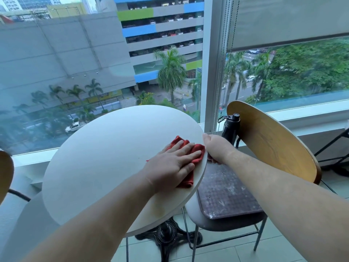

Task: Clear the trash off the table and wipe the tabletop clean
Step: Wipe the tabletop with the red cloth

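A round white table (pixel 105 157) stands by the window. My left hand (pixel 173 163) lies flat, fingers straight, pressing a red cloth (pixel 177 140) against the tabletop near its right rim. My right hand (pixel 217 148) sits just off that rim, with the thumb up beside the edge. Its fingers go under the edge and are mostly hidden. A faint yellowish stain (pixel 158 208) marks the near part of the top. No trash shows on the table.
A wooden-backed chair (pixel 273 144) with a dark patterned seat (pixel 226 191) is close to the table's right. A black bottle (pixel 229 127) stands behind my right hand. Another chair back (pixel 5 173) shows at far left. Blind cords (pixel 220 82) hang by the window.
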The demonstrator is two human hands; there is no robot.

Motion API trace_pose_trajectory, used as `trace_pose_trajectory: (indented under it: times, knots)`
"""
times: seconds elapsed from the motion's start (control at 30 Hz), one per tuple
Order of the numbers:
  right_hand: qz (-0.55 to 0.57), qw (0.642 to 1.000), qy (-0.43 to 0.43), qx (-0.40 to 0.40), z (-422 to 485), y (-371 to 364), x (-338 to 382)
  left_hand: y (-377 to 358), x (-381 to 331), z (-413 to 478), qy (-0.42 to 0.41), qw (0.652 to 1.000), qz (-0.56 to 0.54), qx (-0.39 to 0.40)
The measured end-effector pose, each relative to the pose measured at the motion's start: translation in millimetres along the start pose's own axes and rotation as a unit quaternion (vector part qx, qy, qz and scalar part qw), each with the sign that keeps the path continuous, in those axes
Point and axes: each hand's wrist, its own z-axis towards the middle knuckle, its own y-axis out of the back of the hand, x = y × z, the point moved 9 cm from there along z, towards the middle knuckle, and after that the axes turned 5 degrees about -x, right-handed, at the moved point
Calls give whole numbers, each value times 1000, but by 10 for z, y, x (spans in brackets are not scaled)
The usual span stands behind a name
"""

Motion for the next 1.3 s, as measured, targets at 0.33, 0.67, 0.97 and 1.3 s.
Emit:
trace_pose_trajectory:
  times: [0.33, 0.67, 0.97, 1.3]
  knots:
    - [-10, 1000, -17, 17, -20, -13, 4, 96, 479, 94, 108, 994, 8, 4]
    - [-19, 999, -10, 23, -10, -1, -13, -27, -105, -71, 77, 997, 22, -8]
    - [-127, 991, 50, 15, 7, 53, 187, 323, -54, -288, 111, 970, -173, -132]
    - [-148, 938, 285, -129, -1085, -149, 1195, 752, 1044, -1638, 321, 879, -154, -316]
